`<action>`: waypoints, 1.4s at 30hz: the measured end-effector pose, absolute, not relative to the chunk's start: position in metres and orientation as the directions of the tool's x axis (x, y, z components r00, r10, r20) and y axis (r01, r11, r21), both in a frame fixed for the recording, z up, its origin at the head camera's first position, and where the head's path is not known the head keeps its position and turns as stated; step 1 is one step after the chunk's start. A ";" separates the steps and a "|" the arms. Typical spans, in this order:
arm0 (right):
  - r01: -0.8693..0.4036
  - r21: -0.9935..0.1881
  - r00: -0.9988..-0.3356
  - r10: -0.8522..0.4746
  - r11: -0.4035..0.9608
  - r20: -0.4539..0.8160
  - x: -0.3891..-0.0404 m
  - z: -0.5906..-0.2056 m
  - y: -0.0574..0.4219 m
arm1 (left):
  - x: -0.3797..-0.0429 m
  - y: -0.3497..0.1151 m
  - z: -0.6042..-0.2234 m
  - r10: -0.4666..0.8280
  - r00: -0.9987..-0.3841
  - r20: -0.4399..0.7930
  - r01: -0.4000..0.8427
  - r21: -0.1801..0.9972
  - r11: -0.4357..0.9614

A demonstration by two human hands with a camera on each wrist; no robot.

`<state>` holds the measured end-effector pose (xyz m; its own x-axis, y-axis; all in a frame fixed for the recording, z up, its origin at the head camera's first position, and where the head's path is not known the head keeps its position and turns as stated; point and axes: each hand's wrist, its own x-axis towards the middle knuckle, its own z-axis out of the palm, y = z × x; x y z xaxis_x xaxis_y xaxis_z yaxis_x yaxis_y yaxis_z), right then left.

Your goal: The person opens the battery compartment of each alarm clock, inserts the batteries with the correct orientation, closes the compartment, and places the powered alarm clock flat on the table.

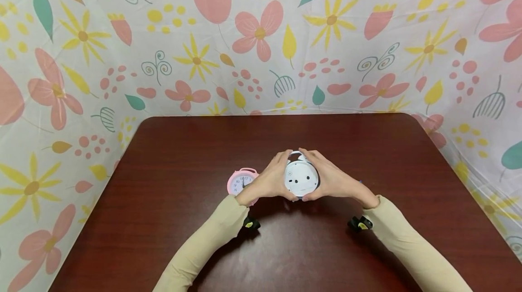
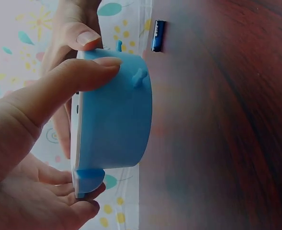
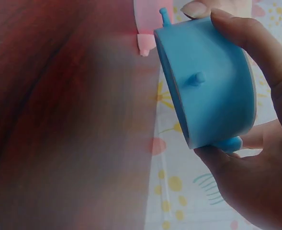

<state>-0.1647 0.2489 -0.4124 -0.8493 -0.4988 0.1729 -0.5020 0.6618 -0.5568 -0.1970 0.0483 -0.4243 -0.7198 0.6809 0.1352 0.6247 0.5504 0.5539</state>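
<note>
Well, both hands are on one clock [image 1: 301,177], held up over the middle of the tabletop [image 1: 134,219]. The left hand [image 1: 267,183] curls round one side and the right hand [image 1: 332,176] round the other, thumbs on the near edge and fingers towards the handle, so each grip is closed on it. It's a round, stubby thing: a smooth light-blue shell, deep like a short drum, capped with a flat white back that faces up at the person. That back carries a few dark holes and knobs and a cluster of tiny dots. Two small blue feet poke out of the shell by the thumbs, and a rounded blue bell shows at the opposite side. Its dial is turned away, so I can't read it.

Just beside the left wrist stands a pink clock [image 1: 235,184], partly covered by that arm, its white dial showing. A blue and black battery [image 2: 158,36] lies on the tabletop, to the right of the held clock. Behind hangs a flowery cloth [image 1: 163,24].
</note>
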 end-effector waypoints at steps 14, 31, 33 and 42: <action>-0.484 -0.576 -0.862 -0.474 0.659 0.181 -0.167 -0.424 0.252 | -0.194 0.050 -0.425 0.653 -0.748 0.122 0.604 0.533 0.593; -0.427 -0.616 -0.884 -0.447 0.661 0.133 -0.170 -0.430 0.256 | -0.196 0.049 -0.422 0.641 -0.764 0.075 0.561 0.567 0.603; -0.435 -0.605 -0.882 -0.452 0.667 0.136 -0.171 -0.431 0.256 | -0.196 0.050 -0.423 0.637 -0.769 0.059 0.552 0.564 0.614; -0.459 -0.568 -0.870 -0.475 0.683 0.132 -0.172 -0.433 0.256 | -0.196 0.052 -0.425 0.630 -0.776 0.005 0.528 0.550 0.647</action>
